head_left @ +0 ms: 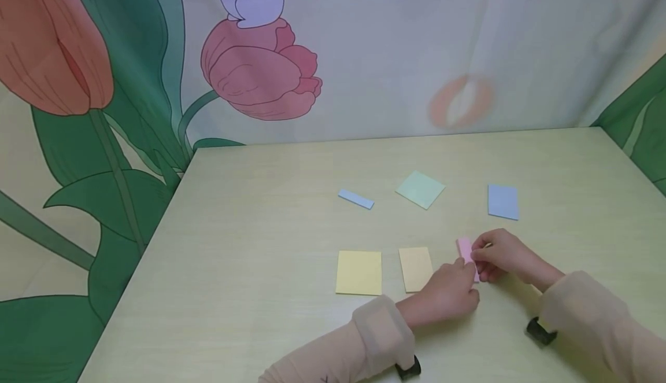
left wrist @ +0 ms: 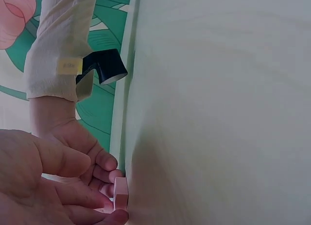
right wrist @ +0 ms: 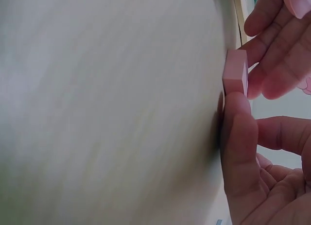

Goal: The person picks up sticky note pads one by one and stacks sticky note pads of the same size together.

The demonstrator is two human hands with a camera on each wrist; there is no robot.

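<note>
A narrow pink sticky-note pad (head_left: pixel 465 248) lies on the table between the two hands. Fingertips of the left hand (head_left: pixel 448 291) touch its near left part, the fingers fairly straight and the thumb held off it in the left wrist view. From the right side, the right hand (head_left: pixel 502 254) pinches at the pad's edge with curled fingers. The right wrist view shows the pad's end (right wrist: pixel 235 72) with a right fingertip against it. Just left of the left hand lies a pale orange pad (head_left: pixel 414 268), with a square yellow pad (head_left: pixel 359 273) farther left.
Farther back lie a narrow blue pad (head_left: pixel 356 199), a green pad (head_left: pixel 420 190) turned cornerwise, and a blue rectangular pad (head_left: pixel 503 202). The pale wooden table (head_left: pixel 234 256) ends at a printed flower curtain (head_left: pixel 374 53). Dark wrist cameras (head_left: pixel 541 332) hang below the sleeves.
</note>
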